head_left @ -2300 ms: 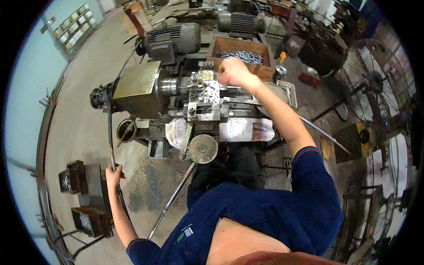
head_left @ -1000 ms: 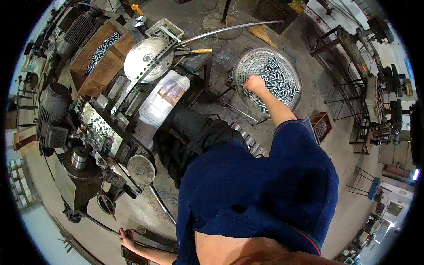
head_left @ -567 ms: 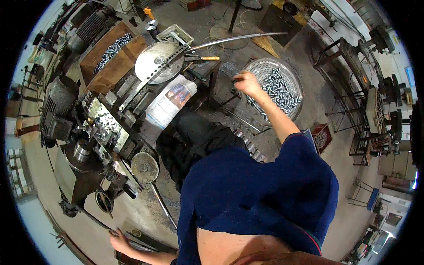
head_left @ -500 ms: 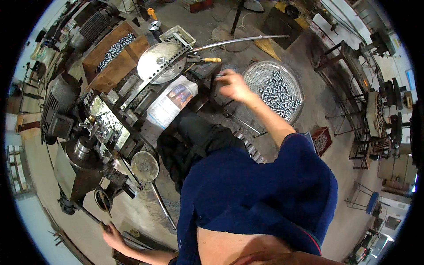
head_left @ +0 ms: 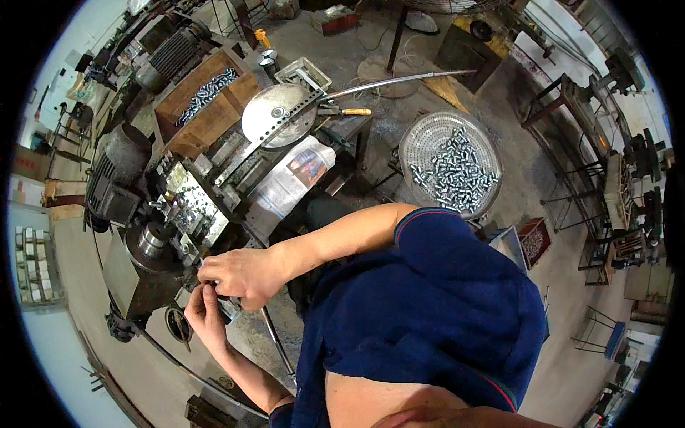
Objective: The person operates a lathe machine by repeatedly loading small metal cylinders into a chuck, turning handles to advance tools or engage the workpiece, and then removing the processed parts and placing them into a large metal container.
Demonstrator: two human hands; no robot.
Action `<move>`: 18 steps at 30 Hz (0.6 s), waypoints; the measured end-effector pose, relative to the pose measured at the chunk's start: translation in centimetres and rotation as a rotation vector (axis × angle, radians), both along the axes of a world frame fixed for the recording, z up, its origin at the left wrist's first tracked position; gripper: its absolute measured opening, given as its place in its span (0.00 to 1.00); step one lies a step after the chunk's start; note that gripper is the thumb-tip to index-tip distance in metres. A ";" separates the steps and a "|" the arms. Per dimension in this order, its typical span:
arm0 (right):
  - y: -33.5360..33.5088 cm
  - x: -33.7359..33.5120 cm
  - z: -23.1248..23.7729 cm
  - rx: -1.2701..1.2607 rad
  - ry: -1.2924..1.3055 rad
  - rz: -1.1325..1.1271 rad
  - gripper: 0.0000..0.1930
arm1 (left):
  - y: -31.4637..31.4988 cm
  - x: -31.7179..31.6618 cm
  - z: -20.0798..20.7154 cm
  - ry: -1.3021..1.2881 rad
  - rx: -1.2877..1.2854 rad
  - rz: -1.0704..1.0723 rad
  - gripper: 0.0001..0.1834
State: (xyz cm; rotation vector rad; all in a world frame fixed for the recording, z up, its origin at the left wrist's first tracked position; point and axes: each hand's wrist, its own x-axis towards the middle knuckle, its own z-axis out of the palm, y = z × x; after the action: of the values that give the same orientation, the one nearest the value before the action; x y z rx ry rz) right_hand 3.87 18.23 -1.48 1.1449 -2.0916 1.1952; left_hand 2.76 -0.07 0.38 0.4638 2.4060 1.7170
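In front of the machine's shiny metal cylinder (head_left: pixel 151 240), my two hands meet at the fingertips. My right hand (head_left: pixel 246 274) reaches across from the right with its fingers curled. Just below it, my left hand (head_left: pixel 207 317) points upward, thumb and fingers pinched together. A small dark bit shows where the fingers meet, but its kind is hidden. A long lever bar (head_left: pixel 178 367) runs below the left hand, apart from it. Beside the right hand lies a machine bed (head_left: pixel 203 214) strewn with metal chips.
A round perforated tray (head_left: pixel 416 135) at the right holds many short metal cylinders (head_left: pixel 457 175). At the upper left, a wooden box (head_left: pixel 175 107) holds more. A white disc (head_left: pixel 264 118), a slanting perforated bar (head_left: pixel 257 143) and a printed bag (head_left: pixel 296 178) sit beyond my hands.
My left hand has let go of the lever bar and moved up. My right hand has swung from beside the round tray leftward to the machine, meeting the left. The view has shifted slightly.
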 end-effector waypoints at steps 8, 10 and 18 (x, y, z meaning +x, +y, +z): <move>0.9 -1.3 1.0 0.180 -0.035 0.065 0.11 | -0.3 -0.1 0.0 0.010 -0.080 -0.059 0.14; 1.2 -2.0 1.2 0.237 -0.070 0.117 0.12 | -0.2 -0.2 0.0 0.015 -0.100 -0.062 0.15; -0.5 -8.2 2.8 0.551 -0.043 0.161 0.15 | -7.4 0.2 2.2 0.104 -0.552 0.078 0.18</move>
State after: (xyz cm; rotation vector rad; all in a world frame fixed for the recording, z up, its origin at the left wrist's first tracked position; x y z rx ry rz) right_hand -4.36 17.70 1.36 1.5587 -2.4834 0.7194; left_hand 3.00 -7.47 2.54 0.3852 2.8474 0.9916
